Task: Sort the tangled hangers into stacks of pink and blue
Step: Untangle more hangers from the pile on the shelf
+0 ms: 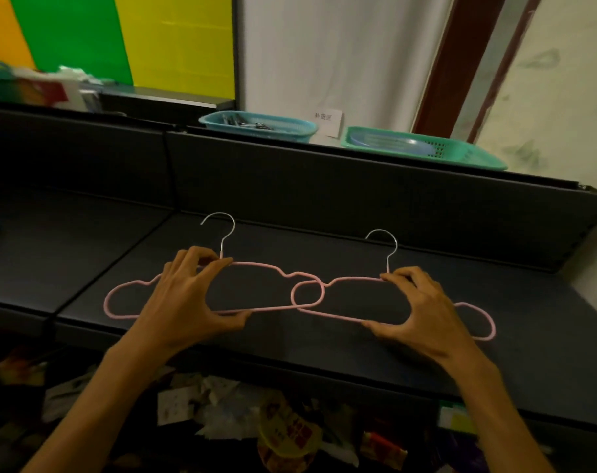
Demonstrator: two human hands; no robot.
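Both hands pinching now: left hand [184, 295] on the left pink wire hanger [270, 266], right hand [423, 308] on the right pink wire hanger [345, 279], above the dark shelf [495, 268]. End loops overlap, seemingly interlocked; tilt one and slide it out, don't yank.

A dark grey matte shelf [324, 254] with a raised back panel [358, 179] fills the dim room; behind hang a white curtain [324, 46] and orange-green-yellow striped wall [119, 35] (colours vivid), beside a reddish-brown wooden post [461, 56].
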